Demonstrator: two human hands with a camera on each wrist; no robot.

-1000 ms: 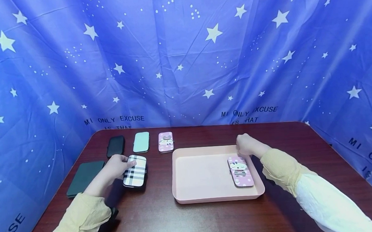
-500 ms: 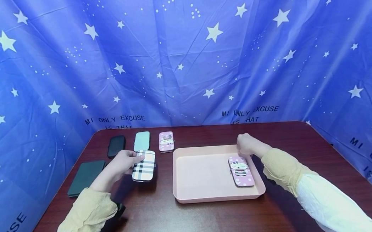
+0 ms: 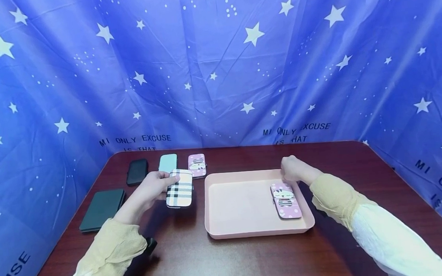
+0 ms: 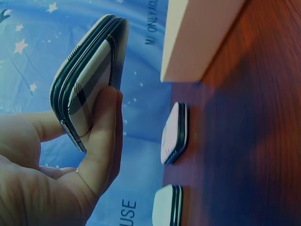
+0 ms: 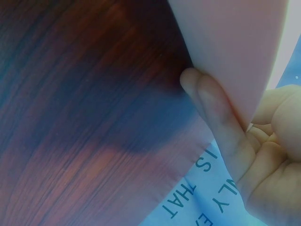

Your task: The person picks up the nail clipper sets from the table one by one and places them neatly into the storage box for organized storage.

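My left hand (image 3: 156, 185) pinches a plaid hard case (image 3: 180, 189) by its left edge, thumb on top and fingers beneath. In the left wrist view the plaid case (image 4: 87, 70) is closed, with a dark seam along its side, and is held up off the table. My right hand (image 3: 294, 169) grips the far right corner of a pink tray (image 3: 242, 234). Seen from the right wrist, fingers (image 5: 216, 103) lie along the tray's outer wall (image 5: 230, 42) and the thumb goes over its rim. A pink cat-print case (image 3: 285, 201) lies inside the tray at the right.
Behind my left hand stand a black case (image 3: 137, 172), a mint case (image 3: 168, 162) and another pink cat-print case (image 3: 197, 165) in a row. A larger dark green case (image 3: 101, 210) lies at the left of the wooden table (image 3: 228, 264). A blue star curtain (image 3: 216, 62) hangs behind.
My left hand has lifted the plaid case and carried it right and a little away from me, toward the tray. My right hand has stayed at the tray's corner.
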